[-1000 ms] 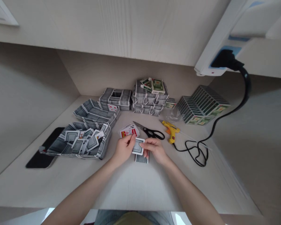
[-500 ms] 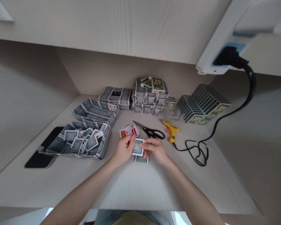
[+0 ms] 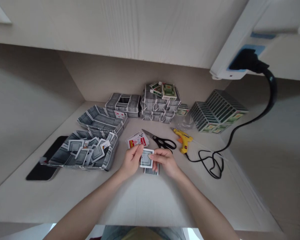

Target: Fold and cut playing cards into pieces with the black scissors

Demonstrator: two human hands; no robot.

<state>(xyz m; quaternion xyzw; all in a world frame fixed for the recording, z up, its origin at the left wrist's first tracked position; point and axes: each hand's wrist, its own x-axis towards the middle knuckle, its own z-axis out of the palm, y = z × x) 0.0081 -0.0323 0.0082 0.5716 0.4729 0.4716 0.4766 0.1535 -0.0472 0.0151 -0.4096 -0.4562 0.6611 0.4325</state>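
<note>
Grip: your left hand (image 3: 132, 160) and right hand (image 3: 165, 161) pinch one card (image 3: 146, 158) | Risk: it may slip onto the stack (image 3: 151, 171) at 6 o'clock | Hazard: glue gun (image 3: 182, 137) at 2 o'clock could snag your wrist

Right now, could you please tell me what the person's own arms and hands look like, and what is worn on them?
Both forearms are bare up to the bottom edge of the picture: no sleeves show. The left hand and right hand wear no gloves, and no ring, watch or bracelet can be seen. The fingernails look short and unpainted, though they are small in this view. No markings show on either arm.
</note>
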